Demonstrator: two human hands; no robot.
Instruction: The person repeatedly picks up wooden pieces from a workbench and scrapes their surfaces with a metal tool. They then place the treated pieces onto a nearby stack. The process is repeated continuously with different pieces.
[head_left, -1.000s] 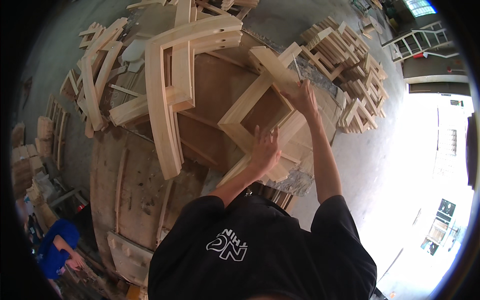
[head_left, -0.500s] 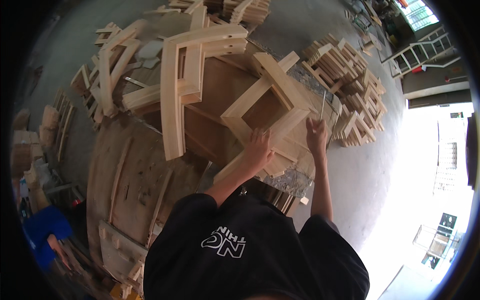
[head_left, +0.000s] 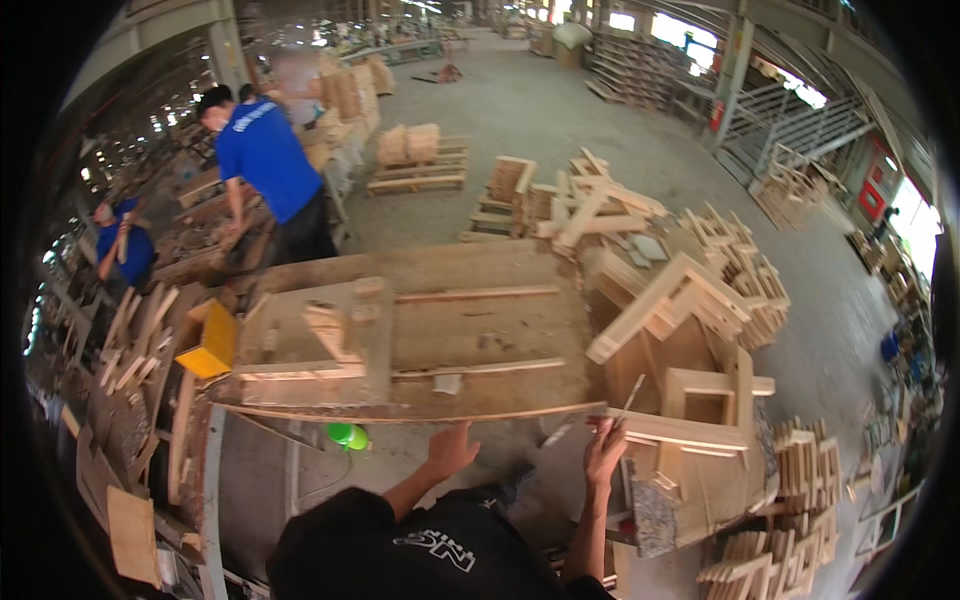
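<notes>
My right hand (head_left: 604,452) is closed around a slim, light-coloured rod-like tool (head_left: 633,394), which points up and away. Its exact kind cannot be made out. Just right of that hand lies a pale wooden frame (head_left: 690,430) with mitred corners, on a smaller work table (head_left: 655,515). Another angled wooden frame (head_left: 660,305) rests farther back on the same table. My left hand (head_left: 455,448) is empty, its fingers stretched out near the front edge of a long wooden bench (head_left: 480,335).
On the bench lie wooden strips (head_left: 480,368) and a board with a wooden piece. A green bottle (head_left: 348,436) is below its front edge. Stacked wooden frames (head_left: 800,480) stand at right. A co-worker in a blue shirt (head_left: 270,155) bends over wood at far left.
My view has swung left and up, bringing the long bench and co-workers in. My left hand has come off the wooden frame. My right hand still grips the slim tool.
</notes>
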